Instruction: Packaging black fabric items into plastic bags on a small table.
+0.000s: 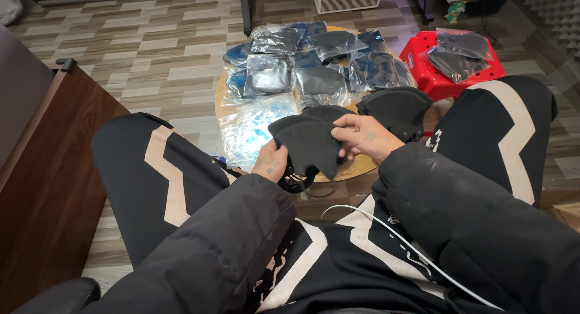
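A folded black fabric face mask [309, 146] is pinched at its left edge by the closed left hand [270, 163] and at its right by the curled right hand [364, 136], above a round wooden table [356, 166].

Wood-plank floor [157, 54] — brown cabinet [42, 187], red stool [432, 78].

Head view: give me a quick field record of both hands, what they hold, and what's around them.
left hand: grips the lower left edge of a black mask
right hand: pinches the same mask's upper right edge
round wooden table: carries bagged masks and a stack of loose black masks
red stool: far right, with more bagged masks on it
white cable: runs across the lap
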